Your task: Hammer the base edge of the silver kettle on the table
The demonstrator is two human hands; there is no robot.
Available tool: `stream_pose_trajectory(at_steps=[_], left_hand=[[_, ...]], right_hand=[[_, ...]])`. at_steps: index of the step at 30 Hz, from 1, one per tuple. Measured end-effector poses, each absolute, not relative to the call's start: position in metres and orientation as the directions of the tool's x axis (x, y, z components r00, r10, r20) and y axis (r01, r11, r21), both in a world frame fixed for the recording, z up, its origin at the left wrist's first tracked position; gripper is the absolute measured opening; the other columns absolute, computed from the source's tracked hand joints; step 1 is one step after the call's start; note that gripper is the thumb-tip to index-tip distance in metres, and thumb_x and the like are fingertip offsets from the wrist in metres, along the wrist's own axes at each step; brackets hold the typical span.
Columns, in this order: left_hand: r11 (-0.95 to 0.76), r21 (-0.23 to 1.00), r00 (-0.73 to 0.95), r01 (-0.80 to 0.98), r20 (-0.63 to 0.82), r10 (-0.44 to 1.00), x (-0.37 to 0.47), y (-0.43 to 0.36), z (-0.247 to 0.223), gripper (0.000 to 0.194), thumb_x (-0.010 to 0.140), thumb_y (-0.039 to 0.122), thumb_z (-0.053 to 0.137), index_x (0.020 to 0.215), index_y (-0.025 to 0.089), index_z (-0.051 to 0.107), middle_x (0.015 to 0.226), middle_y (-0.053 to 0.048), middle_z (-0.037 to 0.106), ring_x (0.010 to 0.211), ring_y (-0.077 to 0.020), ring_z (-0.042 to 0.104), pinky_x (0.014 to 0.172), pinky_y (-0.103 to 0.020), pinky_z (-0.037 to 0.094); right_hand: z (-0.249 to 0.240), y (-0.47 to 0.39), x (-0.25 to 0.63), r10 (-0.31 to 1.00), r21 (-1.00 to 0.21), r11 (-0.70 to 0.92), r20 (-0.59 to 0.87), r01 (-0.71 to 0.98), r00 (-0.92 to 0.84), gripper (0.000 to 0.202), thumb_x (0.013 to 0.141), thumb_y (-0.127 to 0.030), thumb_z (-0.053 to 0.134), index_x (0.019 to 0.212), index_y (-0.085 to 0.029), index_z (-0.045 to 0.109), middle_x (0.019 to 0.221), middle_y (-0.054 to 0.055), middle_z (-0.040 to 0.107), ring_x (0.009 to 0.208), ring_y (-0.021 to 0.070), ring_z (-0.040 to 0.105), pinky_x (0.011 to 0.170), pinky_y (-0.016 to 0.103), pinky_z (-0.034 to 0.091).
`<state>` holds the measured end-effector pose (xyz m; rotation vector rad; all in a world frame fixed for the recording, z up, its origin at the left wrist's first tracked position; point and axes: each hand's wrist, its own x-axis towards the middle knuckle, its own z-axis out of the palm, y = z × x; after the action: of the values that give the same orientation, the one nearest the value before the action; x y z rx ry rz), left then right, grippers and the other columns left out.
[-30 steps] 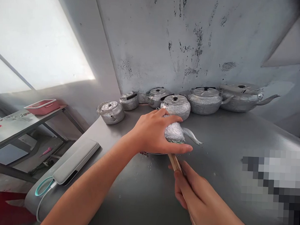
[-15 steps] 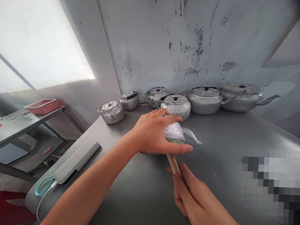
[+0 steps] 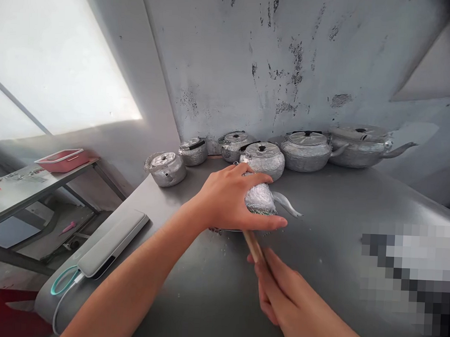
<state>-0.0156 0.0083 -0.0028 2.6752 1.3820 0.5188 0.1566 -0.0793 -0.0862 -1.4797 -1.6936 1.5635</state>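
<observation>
My left hand (image 3: 231, 196) lies spread over a silvery kettle (image 3: 261, 199), its fingers gripping the kettle's side and its thumb stretched to the right. The curved spout points right, and the kettle seems tipped over. My right hand (image 3: 275, 285) is closed round a wooden stick (image 3: 254, 245). The stick's far end passes under my left hand by the kettle's near side, where its tip is hidden. Behind my left fingers stands another kettle (image 3: 264, 160) with a black knob on its lid.
Several more kettles stand along the wall, among them a large one (image 3: 360, 147) at the right. A grey power bank (image 3: 111, 245) with a cable lies on the table (image 3: 197, 296) at the left. A pink basket (image 3: 63, 161) sits on a side table.
My right hand and the wooden stick have shifted slightly to the left. My left hand still rests on the kettle, and the view has moved a little.
</observation>
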Motion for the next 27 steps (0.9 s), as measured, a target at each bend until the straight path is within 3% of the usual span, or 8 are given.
stream_pose_trajectory(at_steps=[8,11,21,27], left_hand=[[-0.586,0.221,0.535,0.780,0.251,0.807,-0.015,0.008,-0.002,0.080,0.077,0.084,0.062,0.141,0.038,0.059,0.135,-0.008,0.056,0.116,-0.0330,0.060,0.097,-0.047,0.047],[-0.580,0.222,0.529,0.784,0.253,0.810,-0.015,0.008,-0.002,0.080,0.077,0.084,0.062,0.142,0.037,0.059,0.136,-0.008,0.055,0.117,-0.0337,0.060,0.098,-0.047,0.047],[-0.590,0.227,0.539,0.775,0.250,0.804,-0.014,0.007,-0.002,0.078,0.077,0.083,0.063,0.140,0.037,0.060,0.130,-0.007,0.057,0.113,-0.0320,0.061,0.098,-0.048,0.048],[-0.629,0.209,0.570,0.748,0.282,0.772,-0.014,0.006,-0.003,0.078,0.076,0.081,0.066,0.140,0.035,0.061,0.131,-0.007,0.058,0.113,-0.0305,0.061,0.099,-0.047,0.048]], right_hand=[[-0.074,-0.081,0.158,0.858,-0.882,-0.208,-0.372,0.423,-0.354,0.036,0.106,-0.047,0.036,0.082,-0.024,0.050,0.060,-0.005,0.040,0.051,0.0120,0.033,0.047,0.026,0.032],[-0.076,-0.083,0.156,0.861,-0.864,-0.230,-0.395,0.448,-0.320,0.041,0.108,-0.048,0.024,0.085,-0.024,0.049,0.063,-0.006,0.039,0.050,0.0118,0.034,0.045,0.025,0.032],[-0.071,-0.087,0.158,0.905,-0.859,-0.077,-0.274,0.507,-0.327,0.032,0.107,-0.036,0.026,0.090,-0.025,0.050,0.058,-0.006,0.042,0.049,0.0131,0.039,0.048,0.028,0.031],[-0.074,-0.088,0.155,0.885,-0.876,-0.165,-0.334,0.452,-0.323,0.035,0.108,-0.039,0.023,0.089,-0.025,0.049,0.060,-0.007,0.038,0.050,0.0125,0.034,0.045,0.025,0.030]])
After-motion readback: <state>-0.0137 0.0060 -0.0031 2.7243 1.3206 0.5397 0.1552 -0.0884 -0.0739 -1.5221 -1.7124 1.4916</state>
